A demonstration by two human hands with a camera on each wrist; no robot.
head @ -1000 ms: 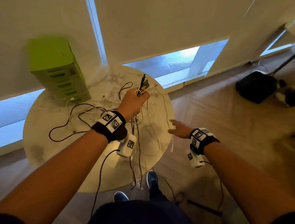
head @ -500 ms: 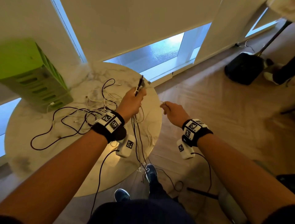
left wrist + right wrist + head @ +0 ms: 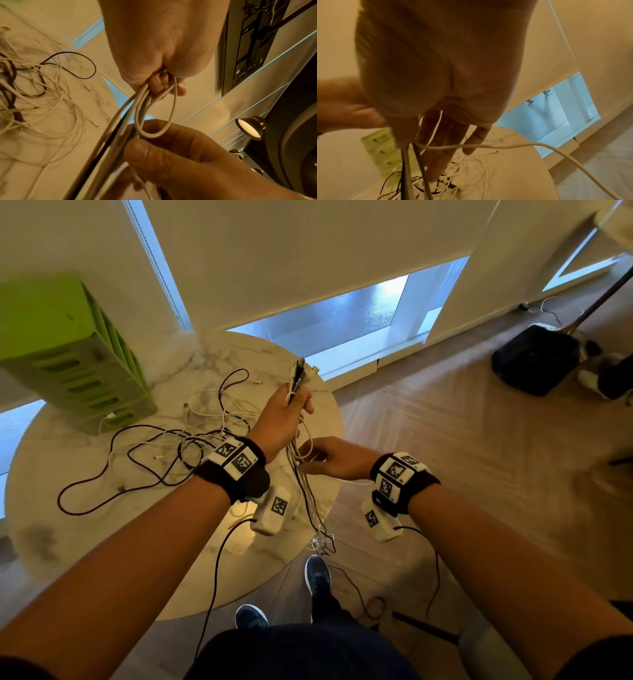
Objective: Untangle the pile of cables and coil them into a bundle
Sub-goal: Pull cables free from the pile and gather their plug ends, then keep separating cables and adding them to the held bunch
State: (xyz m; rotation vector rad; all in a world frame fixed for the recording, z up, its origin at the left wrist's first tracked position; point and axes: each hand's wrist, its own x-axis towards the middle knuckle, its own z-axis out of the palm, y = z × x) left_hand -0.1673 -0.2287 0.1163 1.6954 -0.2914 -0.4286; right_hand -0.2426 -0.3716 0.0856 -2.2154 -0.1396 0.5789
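Note:
My left hand [image 3: 296, 404] is raised over the round marble table [image 3: 85, 542] and grips a bunch of white and dark cable ends, with the plugs [image 3: 299, 371] sticking up out of the fist. The held strands [image 3: 303, 487] hang down past the table's edge to a small knot [image 3: 320, 541]. Just below, my right hand [image 3: 310, 457] pinches those strands between thumb [image 3: 137, 148] and fingers [image 3: 440, 155]. A white loop [image 3: 154, 134] lies over its forefinger. The loose tangle of cables [image 3: 205, 436] lies spread on the table to the left.
A green slotted box [image 3: 68, 354] stands at the table's back left. A black bag [image 3: 534, 361] lies on the wooden floor at the far right. My shoes [image 3: 317, 573] are beside the table's near edge, with a thin dark wire on the floor.
My right hand has come in from the right and down to the strands hanging under my left hand and has taken hold of them. The left hand keeps the bunch raised.

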